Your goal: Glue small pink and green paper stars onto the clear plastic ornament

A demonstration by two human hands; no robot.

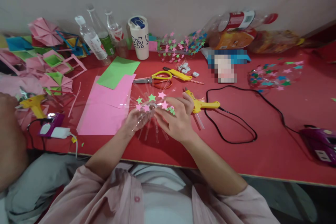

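A clear plastic bottle piece (152,107), cut into strips that fan outward, is held above the table edge. Pink and green paper stars (151,97) sit on several of its strips. My left hand (135,120) grips it from the left and underneath, partly hidden by the clear strips. From the right, my right hand (178,115) has its thumb and fingers closed on the piece, beside its round neck and a few stars. A yellow glue gun (201,104) lies just right of my right hand.
Scissors (152,78) and a yellow utility knife (181,74) lie behind the hands. Pink paper (102,112) and green paper (118,71) are at left. A black cord (231,142) loops at right. Bottles (93,40) and a tumbler (139,38) stand behind. Another person's arm (12,140) is at far left.
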